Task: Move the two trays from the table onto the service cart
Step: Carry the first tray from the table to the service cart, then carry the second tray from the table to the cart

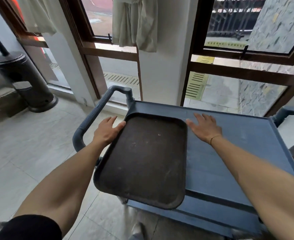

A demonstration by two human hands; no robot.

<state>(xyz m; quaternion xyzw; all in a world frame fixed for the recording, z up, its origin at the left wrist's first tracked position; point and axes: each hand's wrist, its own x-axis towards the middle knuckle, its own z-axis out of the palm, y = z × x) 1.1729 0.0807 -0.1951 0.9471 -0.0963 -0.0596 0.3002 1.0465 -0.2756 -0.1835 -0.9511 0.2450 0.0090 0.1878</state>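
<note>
So the tray [142,160] is sitting on the cart [229,153] top, left side, with its near corner hanging a bit over the edge. Left hand [106,130] has its fingers spread, thumb touching the tray's far left rim, not really gripping. Right hand [206,127] lies flat and open on the cart just beside the tray, holding nothing. Looks like the placing step. Only one tray is visible, so I can't tell which; next I'd nudge it fully on.
</note>
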